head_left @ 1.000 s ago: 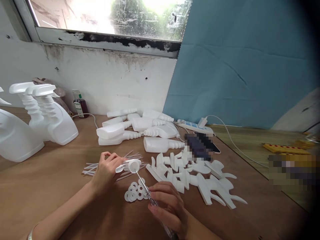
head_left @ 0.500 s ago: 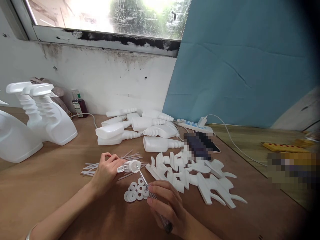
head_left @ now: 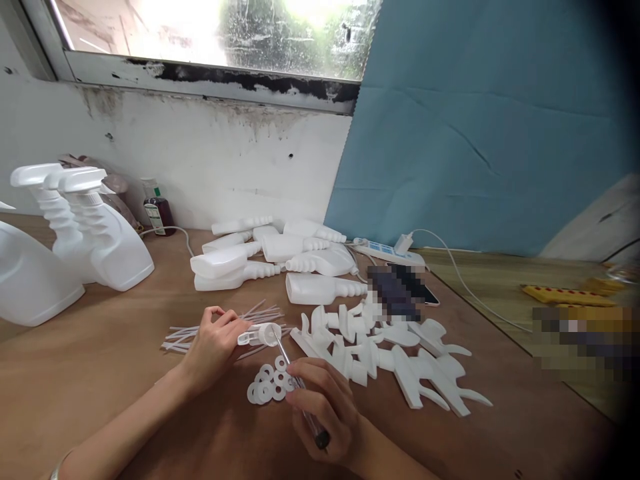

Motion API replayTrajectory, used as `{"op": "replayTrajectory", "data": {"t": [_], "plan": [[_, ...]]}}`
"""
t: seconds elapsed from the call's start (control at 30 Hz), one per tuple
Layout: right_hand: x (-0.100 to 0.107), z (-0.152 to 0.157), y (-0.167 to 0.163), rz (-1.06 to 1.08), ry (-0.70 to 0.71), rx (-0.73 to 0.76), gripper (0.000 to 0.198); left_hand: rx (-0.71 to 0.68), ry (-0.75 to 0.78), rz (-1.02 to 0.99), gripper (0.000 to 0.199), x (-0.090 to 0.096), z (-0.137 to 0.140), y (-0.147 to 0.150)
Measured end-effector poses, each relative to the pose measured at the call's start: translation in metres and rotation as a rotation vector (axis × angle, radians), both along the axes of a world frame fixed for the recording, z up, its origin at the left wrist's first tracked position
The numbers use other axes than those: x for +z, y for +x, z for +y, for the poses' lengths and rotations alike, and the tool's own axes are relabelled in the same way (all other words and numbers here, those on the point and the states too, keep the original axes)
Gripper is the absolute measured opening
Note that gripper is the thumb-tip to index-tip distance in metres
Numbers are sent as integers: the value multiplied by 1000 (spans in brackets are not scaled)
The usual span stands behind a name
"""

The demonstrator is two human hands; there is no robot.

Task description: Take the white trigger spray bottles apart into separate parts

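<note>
My left hand (head_left: 216,341) grips a white trigger spray head (head_left: 261,334), its round collar turned to the right. In my right hand (head_left: 327,407) is a screwdriver (head_left: 289,360) with a clear handle and a dark end. The metal shaft points up and left, and its tip is inside the collar opening; what it touches there is hidden. Just below the collar lies a small heap of white ring washers (head_left: 269,383). Behind my left hand, thin white dip tubes (head_left: 185,333) are spread on the brown tabletop. Several more trigger spray heads (head_left: 395,353) lie to the right.
Several white bottles (head_left: 320,289) without heads lie along the back. Assembled spray bottles (head_left: 117,243) stand at the left. A dark sauce-like bottle (head_left: 159,212) is near the wall. A power strip (head_left: 390,252) with a white cable and a phone (head_left: 425,293) are at the back right.
My right hand and the screwdriver handle have shifted slightly left. The spray head in my left hand has turned or moved a little to the right. The tip stays in the collar.
</note>
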State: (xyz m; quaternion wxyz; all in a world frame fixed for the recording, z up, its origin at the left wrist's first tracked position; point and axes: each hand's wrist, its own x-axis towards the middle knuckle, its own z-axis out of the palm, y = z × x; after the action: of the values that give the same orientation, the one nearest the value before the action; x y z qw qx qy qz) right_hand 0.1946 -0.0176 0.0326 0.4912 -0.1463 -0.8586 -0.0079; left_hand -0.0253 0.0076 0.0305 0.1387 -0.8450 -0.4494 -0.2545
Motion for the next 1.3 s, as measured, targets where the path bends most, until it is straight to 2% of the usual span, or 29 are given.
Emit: {"op": "replayTrajectory", "data": {"t": [0.13,0.27,0.47,0.73,0.8,0.97,1.03,1.13,1.3], "plan": [[1,-1,-1,13,-17,-12,19,-20,-1,-2,16,0,-1,1],[-2,0,-1,70,-32,-18,20,-33,-32,30,13,0,0,0],[-9,0,1,206,-193,-54,32,-111,-65,-14,17,-1,2,-1],[-14,0,-2,286,-331,-48,29,-205,-195,-82,21,-3,0,-1],[-14,2,-1,331,-410,-46,23,-224,-203,-65,21,-2,1,-2],[-8,10,0,525,-746,-52,3,-237,-221,-34,17,-4,1,-3],[-5,13,-1,578,-853,-17,4,-240,-237,-43,17,-5,1,-3],[-1,14,-2,624,-954,35,10,-242,-261,-66,16,-6,2,-3],[1,13,-2,678,-1039,84,12,-237,-310,-89,15,-5,2,-3]]}}
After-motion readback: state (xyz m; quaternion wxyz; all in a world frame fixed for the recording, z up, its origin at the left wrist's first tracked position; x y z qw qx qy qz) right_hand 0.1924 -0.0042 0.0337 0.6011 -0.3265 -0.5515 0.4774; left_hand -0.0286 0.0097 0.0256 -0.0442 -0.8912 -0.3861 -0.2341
